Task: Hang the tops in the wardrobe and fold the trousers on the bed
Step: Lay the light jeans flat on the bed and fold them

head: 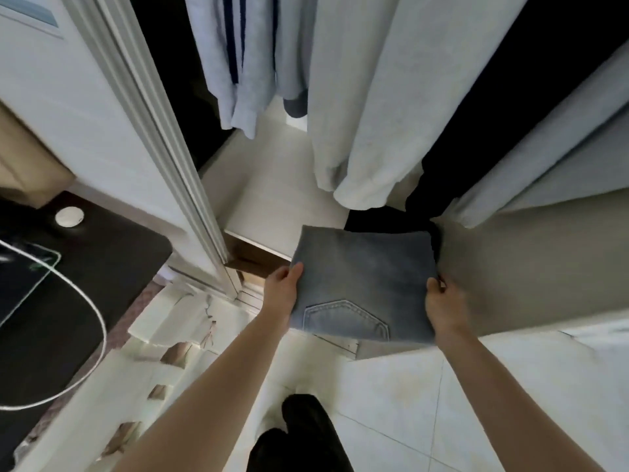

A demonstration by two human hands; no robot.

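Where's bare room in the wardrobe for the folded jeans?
Free: pale wardrobe floor between the open door and the hanging grey garment. Crowded: right of it, dark clothes lie beyond the folded jeans, held by left hand and right hand.

Dark desk (pixel 102 267) with white cable (pixel 89 301), round white puck (pixel 69 216).

Both bare forearms reach forward and slightly inward from the bottom of the view, elbows out of frame. Left hand (pixel 284 284) grips the left edge of the folded jeans (pixel 360 284), thumb on top, fingers hidden underneath. Right hand (pixel 442 301) grips the right edge, fingers curled over it, knuckles up, wrist straight.
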